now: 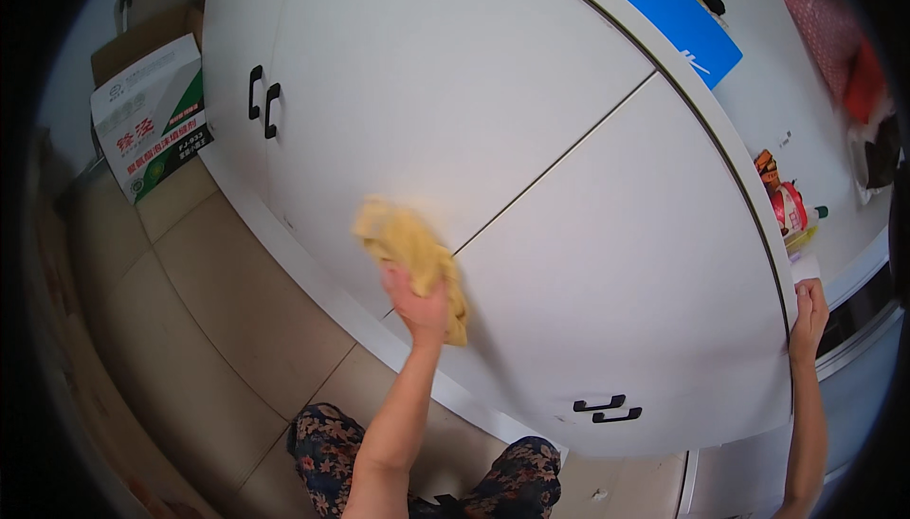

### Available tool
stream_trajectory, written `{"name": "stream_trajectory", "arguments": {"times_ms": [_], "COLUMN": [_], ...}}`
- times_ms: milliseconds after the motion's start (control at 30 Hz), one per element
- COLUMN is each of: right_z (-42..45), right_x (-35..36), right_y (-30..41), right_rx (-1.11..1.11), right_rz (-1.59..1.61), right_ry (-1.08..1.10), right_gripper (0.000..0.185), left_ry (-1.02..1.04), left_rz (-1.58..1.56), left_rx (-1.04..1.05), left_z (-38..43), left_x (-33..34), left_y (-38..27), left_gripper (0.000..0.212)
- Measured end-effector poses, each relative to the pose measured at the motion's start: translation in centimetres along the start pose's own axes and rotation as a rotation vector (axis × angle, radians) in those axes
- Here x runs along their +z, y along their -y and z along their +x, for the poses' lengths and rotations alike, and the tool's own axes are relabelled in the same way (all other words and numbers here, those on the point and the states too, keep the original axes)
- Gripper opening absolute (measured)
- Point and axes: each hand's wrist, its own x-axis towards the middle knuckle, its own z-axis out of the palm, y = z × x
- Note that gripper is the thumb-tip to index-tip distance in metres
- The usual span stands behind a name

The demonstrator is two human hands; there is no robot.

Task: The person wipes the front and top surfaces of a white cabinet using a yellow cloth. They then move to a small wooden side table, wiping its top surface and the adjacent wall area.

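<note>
Bunched yellow cloth [412,242] lies against the white cabinet door front, slightly blurred, with my left hand [421,302] closed on it near the gap between two doors. At the far right, my right hand [810,309] is at the edge of the white countertop [771,128], fingers bent, beside a small white item [805,268]. Whether it grips the edge or that item is unclear. The white cabinet doors [441,92] carry black bar handles: one pair [263,103] at the upper left, another pair [608,409] near the bottom.
An open printed cardboard box [153,117] stands on the tiled floor [242,291] at the left. On the countertop are a blue panel [668,14], a red-and-white container [788,207], an orange packet [766,167] and red plastic packaging [864,82]. My knees are below the cabinet front.
</note>
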Motion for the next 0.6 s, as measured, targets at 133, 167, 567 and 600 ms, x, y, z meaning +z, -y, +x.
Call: {"name": "stream_trajectory", "arguments": {"times_ms": [133, 167, 567, 600], "right_z": [0.0, 0.0, 0.1, 0.0], "right_x": [-0.9, -1.0, -1.0, -0.9], "right_y": [0.9, 0.8, 1.2, 1.3], "right_rx": [0.089, 0.109, 0.133, 0.122], "right_rz": [-0.014, -0.016, 0.024, 0.020], "right_ry": [0.047, 0.056, 0.067, 0.061], "right_gripper": [0.021, 0.020, 0.018, 0.018], "left_ry": [-0.122, -0.063, 0.072, 0.079], "left_rz": [-0.358, -0.237, 0.001, -0.067], "left_rx": [-0.500, -0.297, 0.378, 0.220], "left_z": [2.4, 1.7, 7.3, 8.5], "left_x": [0.2, 0.5, 0.9, 0.8], "left_y": [-0.3, -1.5, -4.6, -5.4], "left_gripper": [0.057, 0.054, 0.045, 0.048]}}
